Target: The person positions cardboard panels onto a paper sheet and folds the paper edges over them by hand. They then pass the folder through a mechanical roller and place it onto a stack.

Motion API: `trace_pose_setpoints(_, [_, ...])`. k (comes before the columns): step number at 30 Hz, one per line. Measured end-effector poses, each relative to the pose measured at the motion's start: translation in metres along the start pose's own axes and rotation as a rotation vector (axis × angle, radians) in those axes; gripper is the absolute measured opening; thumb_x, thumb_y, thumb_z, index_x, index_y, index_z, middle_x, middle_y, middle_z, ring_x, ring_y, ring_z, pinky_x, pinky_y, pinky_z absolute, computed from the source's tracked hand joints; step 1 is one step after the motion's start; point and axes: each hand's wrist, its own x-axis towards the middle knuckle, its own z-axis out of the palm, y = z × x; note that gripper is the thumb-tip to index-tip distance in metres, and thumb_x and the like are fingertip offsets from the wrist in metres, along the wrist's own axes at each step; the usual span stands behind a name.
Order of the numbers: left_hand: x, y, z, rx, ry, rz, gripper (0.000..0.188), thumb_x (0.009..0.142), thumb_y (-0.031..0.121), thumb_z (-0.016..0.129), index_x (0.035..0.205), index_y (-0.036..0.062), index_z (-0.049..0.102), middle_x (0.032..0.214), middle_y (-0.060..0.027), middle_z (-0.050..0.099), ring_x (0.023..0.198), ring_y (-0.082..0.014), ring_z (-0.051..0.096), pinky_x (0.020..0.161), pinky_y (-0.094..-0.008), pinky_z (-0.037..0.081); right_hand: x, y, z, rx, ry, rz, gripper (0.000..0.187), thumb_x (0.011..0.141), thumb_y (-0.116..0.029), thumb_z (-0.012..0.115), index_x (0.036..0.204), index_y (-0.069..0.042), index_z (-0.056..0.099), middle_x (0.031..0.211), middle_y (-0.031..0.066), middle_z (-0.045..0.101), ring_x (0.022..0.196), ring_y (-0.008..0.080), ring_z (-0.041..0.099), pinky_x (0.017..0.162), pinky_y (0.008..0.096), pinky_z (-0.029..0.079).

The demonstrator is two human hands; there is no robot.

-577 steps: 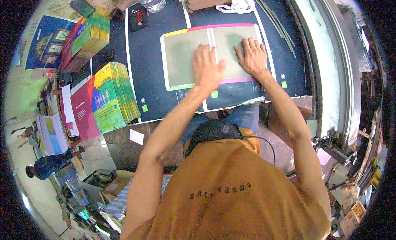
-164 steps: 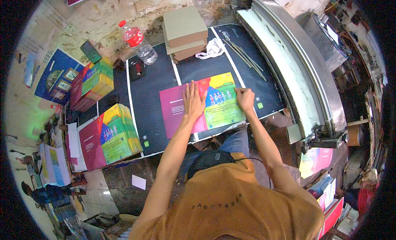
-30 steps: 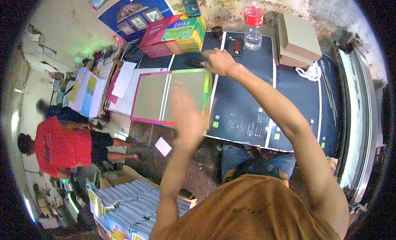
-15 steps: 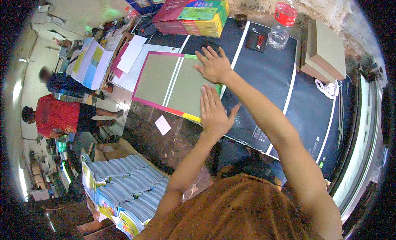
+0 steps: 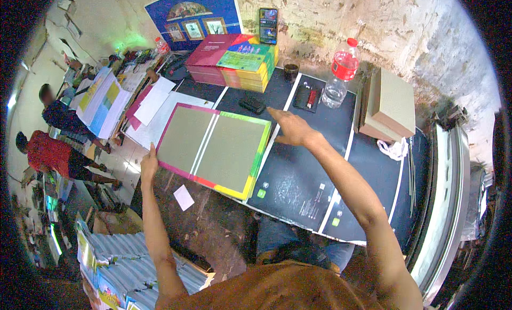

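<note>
A book cover blank [image 5: 233, 154] lies flat on the table, with two grey boards, two white strips between them and a coloured border of magenta, red, yellow and green. My left hand [image 5: 149, 165] is at its lower left corner, a finger stretched upward beside the magenta edge; whether it touches is unclear. Past the cover's green right edge, my right hand [image 5: 295, 129] hovers over black sheeting [image 5: 296, 176], fingers extended and holding nothing. A black object [image 5: 252, 105] sits just beyond the cover's far edge.
Beyond the cover stands a stack of printed covers [image 5: 213, 62] with a phone [image 5: 268, 26] behind it. A plastic bottle [image 5: 341, 70] and grey boards [image 5: 392, 99] are at the far right. Bundled booklets [image 5: 125, 262] sit at lower left. Two people [image 5: 50, 155] stand at left.
Both hands have come off the cover's right board. My left hand has moved left to the lower left corner; my right hand has shifted right, off the green edge. The view has tilted up.
</note>
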Motion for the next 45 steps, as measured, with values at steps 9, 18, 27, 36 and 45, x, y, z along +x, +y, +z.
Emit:
trace_pose_setpoints(9, [-0.032, 0.032, -0.02, -0.051, 0.055, -0.077, 0.075, 0.103, 0.061, 0.037, 0.107, -0.0071, 0.069, 0.095, -0.0366, 0.065, 0.098, -0.0479, 0.064, 0.09, -0.0501, 0.046, 0.048, 0.004, -0.011, 0.047, -0.378, 0.016, 0.038, 0.073, -0.02, 0.081, 0.11, -0.011, 0.076, 0.099, 0.0187, 0.075, 0.094, 0.0363, 0.072, 0.086, 0.0444, 0.057])
trace_pose_setpoints(18, [0.0, -0.029, 0.078, -1.471, 0.361, -0.021, 0.094, 0.104, 0.066, 0.014, 0.126, -0.0108, 0.063, 0.127, -0.0266, 0.066, 0.121, -0.0331, 0.062, 0.113, -0.0434, 0.041, 0.06, 0.05, -0.037, 0.393, -0.319, -0.097, 0.042, 0.078, -0.017, 0.071, 0.118, -0.003, 0.069, 0.106, 0.0218, 0.073, 0.097, 0.0408, 0.07, 0.087, 0.0457, 0.058])
trace_pose_setpoints(27, [0.005, -0.053, 0.093, -1.612, 0.262, 0.204, 0.091, 0.104, 0.066, 0.016, 0.131, -0.01, 0.059, 0.12, -0.0289, 0.068, 0.112, -0.0351, 0.067, 0.106, -0.0465, 0.048, 0.232, 0.152, -0.097, -0.716, 0.388, -0.143, 0.057, 0.078, -0.031, 0.068, 0.125, -0.004, 0.051, 0.139, 0.0185, 0.05, 0.132, 0.0355, 0.049, 0.108, 0.0595, 0.037])
trace_pose_setpoints(36, [-0.001, -0.053, 0.089, -1.585, 0.354, -0.014, 0.089, 0.104, 0.066, 0.019, 0.128, -0.0087, 0.061, 0.121, -0.0283, 0.068, 0.116, -0.036, 0.065, 0.108, -0.0479, 0.046, 0.276, 0.178, -0.096, -0.788, 0.305, 0.014, 0.06, 0.083, -0.038, 0.066, 0.128, -0.004, 0.047, 0.143, 0.0195, 0.048, 0.128, 0.036, 0.055, 0.11, 0.0646, 0.033])
trace_pose_setpoints(45, [0.003, -0.059, 0.082, -1.436, 0.362, 0.097, 0.093, 0.103, 0.068, 0.02, 0.122, -0.011, 0.065, 0.122, -0.0274, 0.068, 0.119, -0.0361, 0.063, 0.111, -0.0485, 0.044, 0.122, 0.075, -0.005, 0.733, 0.177, 0.066, 0.051, 0.108, -0.041, 0.044, 0.117, 0.003, 0.069, 0.123, 0.0173, 0.069, 0.118, 0.0283, 0.064, 0.107, 0.0394, 0.045])
